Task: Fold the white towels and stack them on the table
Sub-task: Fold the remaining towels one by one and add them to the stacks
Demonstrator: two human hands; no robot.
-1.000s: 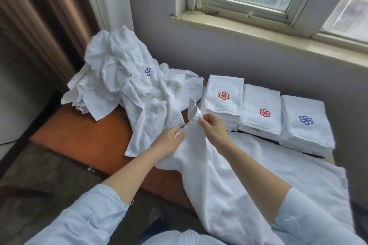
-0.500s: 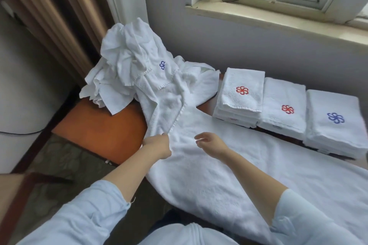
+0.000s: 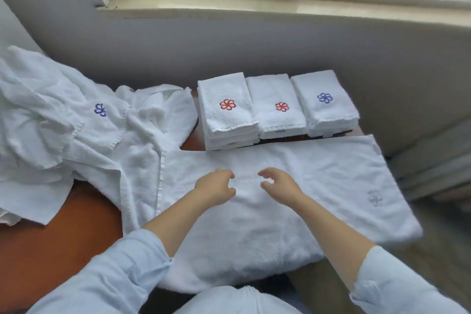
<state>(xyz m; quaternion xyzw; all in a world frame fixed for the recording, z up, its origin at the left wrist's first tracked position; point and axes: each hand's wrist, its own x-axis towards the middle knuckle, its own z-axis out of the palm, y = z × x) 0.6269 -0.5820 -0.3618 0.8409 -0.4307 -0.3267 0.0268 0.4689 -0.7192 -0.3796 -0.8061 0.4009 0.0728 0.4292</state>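
Towel pile [image 3: 46,130] cut off at left edge; spread towel [image 3: 318,173] right end blurred, its emblem [image 3: 374,197] unreadable.

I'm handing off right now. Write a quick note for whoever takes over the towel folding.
Left hand: loosely curled, holding nothing, over the spread towel.
Right hand: the same, beside it.
Spread towel: flat and unfolded across the front of the table.
Done: left stack, middle stack and right stack sit folded in a row by the wall.
Left: fold the spread towel, stack it, then work through the pile at the table's left.
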